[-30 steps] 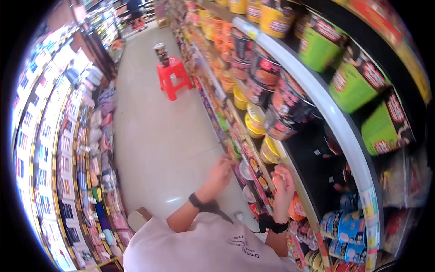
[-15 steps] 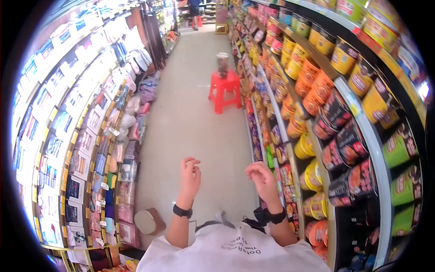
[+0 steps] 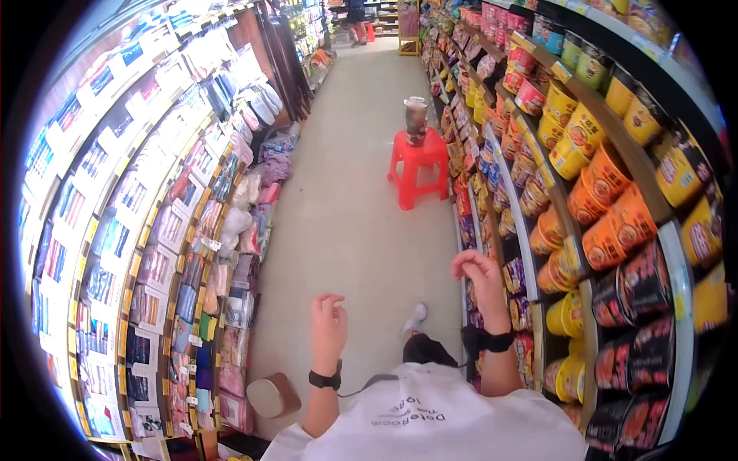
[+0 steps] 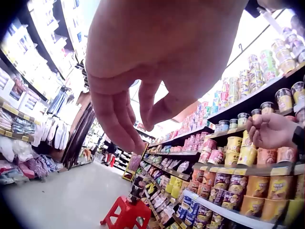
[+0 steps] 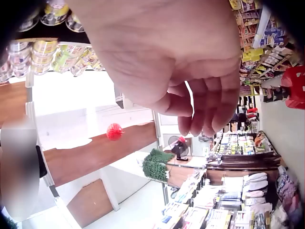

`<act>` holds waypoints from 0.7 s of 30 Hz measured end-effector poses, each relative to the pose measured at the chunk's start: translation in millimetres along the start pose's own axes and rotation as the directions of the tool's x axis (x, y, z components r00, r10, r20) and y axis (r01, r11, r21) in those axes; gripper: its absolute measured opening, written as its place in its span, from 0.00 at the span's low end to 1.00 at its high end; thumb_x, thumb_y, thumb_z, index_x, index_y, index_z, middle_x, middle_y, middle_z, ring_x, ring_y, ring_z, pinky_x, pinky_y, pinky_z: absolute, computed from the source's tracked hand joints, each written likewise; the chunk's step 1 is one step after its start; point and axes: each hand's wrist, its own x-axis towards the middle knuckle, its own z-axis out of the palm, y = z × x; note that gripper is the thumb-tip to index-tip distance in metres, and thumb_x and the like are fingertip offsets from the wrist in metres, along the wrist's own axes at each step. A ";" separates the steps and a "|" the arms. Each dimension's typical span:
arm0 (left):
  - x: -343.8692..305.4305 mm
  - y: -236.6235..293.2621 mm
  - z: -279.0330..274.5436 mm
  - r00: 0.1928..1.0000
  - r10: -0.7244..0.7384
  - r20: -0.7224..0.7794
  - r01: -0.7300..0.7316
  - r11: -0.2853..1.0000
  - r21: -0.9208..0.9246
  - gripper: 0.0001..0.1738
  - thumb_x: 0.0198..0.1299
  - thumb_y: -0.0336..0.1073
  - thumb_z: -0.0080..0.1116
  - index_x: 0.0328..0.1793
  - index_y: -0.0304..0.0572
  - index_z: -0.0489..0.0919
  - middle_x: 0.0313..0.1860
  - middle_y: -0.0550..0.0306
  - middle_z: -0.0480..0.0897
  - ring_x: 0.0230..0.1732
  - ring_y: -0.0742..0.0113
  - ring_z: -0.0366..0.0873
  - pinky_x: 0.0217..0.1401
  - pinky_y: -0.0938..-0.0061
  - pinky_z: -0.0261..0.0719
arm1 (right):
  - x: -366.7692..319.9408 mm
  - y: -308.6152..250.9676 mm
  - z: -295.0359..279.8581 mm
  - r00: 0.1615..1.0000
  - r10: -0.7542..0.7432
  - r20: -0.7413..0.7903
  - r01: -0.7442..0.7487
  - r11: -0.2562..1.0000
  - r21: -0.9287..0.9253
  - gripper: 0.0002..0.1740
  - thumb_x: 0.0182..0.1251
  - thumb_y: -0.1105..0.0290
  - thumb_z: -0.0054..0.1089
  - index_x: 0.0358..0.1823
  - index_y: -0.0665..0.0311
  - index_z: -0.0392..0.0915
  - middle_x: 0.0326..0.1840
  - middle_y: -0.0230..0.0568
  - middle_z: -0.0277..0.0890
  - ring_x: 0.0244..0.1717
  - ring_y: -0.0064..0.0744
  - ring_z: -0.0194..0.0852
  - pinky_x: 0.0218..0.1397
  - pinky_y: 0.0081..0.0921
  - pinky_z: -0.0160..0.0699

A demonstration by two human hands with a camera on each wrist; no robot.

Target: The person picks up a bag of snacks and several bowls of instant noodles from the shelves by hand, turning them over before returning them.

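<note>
The person's left hand (image 3: 329,324) hangs out in front, palm downward, fingers loosely bent and gripping nothing. The right hand (image 3: 484,288) is the same: relaxed, fingers softly curved at the knuckles, holding nothing, a bit farther along the aisle. The two stand well apart, each with a black band at the wrist, the left band (image 3: 325,379) and the right band (image 3: 490,339).

Just right of the right hand, as I see it, run purple packets (image 3: 516,278) on the lower shelves. Farther right come yellow tubs (image 3: 566,315) at the near end, then black tubs (image 3: 633,284), with big orange tubs (image 3: 619,223) lying farther along.

Ahead of both hands, beyond their reach, a red stool (image 3: 419,157) stands on the pale floor (image 3: 338,215), close to the right-hand shelves. A tall dark container (image 3: 416,127) with a pale top sits upright on it; its print is too blurred to read.

Nearer, between the hands, one light shoe (image 3: 417,316) pokes out ahead of the white shirt (image 3: 430,415). Left of the left hand, a brown drum-shaped thing (image 3: 269,397) with a pale round top is on the floor beside shelves of flat packs (image 3: 146,307). At the far end there's another person (image 3: 355,15), partly cut off.
</note>
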 end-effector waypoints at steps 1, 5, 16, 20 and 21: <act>18.7 -1.3 11.1 1.000 0.009 -0.003 -0.009 1.000 -0.015 0.10 0.60 0.22 0.53 0.47 0.38 0.79 0.52 0.50 0.75 0.37 0.64 0.80 0.41 0.72 0.81 | 26.1 5.7 -8.5 1.000 -0.023 -0.001 0.023 1.000 0.003 0.11 0.70 0.77 0.46 0.39 0.69 0.80 0.31 0.34 0.77 0.35 0.22 0.74 0.44 0.20 0.74; 132.0 -8.6 51.4 0.996 0.079 -0.037 -0.074 0.991 0.115 0.11 0.60 0.22 0.53 0.48 0.38 0.78 0.52 0.48 0.74 0.38 0.60 0.80 0.42 0.71 0.80 | 143.1 18.7 -41.7 0.995 -0.035 -0.098 0.038 0.999 0.036 0.11 0.69 0.76 0.46 0.38 0.68 0.80 0.30 0.33 0.77 0.34 0.22 0.75 0.44 0.20 0.74; 386.1 -16.8 178.8 0.997 0.068 0.046 -0.074 0.986 0.150 0.12 0.61 0.22 0.51 0.50 0.38 0.77 0.49 0.47 0.74 0.37 0.60 0.79 0.41 0.70 0.80 | 370.3 9.7 -127.5 0.996 -0.031 -0.084 0.025 0.997 -0.071 0.09 0.70 0.77 0.46 0.41 0.68 0.78 0.32 0.32 0.77 0.35 0.21 0.75 0.44 0.19 0.73; 466.6 -34.2 254.3 0.973 0.019 0.230 -0.053 0.988 0.145 0.13 0.61 0.23 0.51 0.52 0.36 0.77 0.50 0.45 0.75 0.40 0.57 0.80 0.41 0.67 0.82 | 424.3 60.5 -167.2 0.980 0.085 -0.178 -0.091 0.995 -0.027 0.10 0.72 0.74 0.47 0.42 0.68 0.79 0.38 0.36 0.80 0.38 0.24 0.77 0.43 0.21 0.76; 490.3 -44.1 274.0 0.968 0.028 0.251 -0.061 0.991 0.123 0.14 0.61 0.23 0.51 0.53 0.35 0.76 0.51 0.44 0.75 0.41 0.57 0.80 0.42 0.67 0.82 | 438.6 75.2 -173.2 0.967 0.127 -0.219 -0.132 0.991 -0.005 0.10 0.72 0.74 0.47 0.43 0.67 0.79 0.38 0.36 0.80 0.38 0.24 0.77 0.43 0.21 0.76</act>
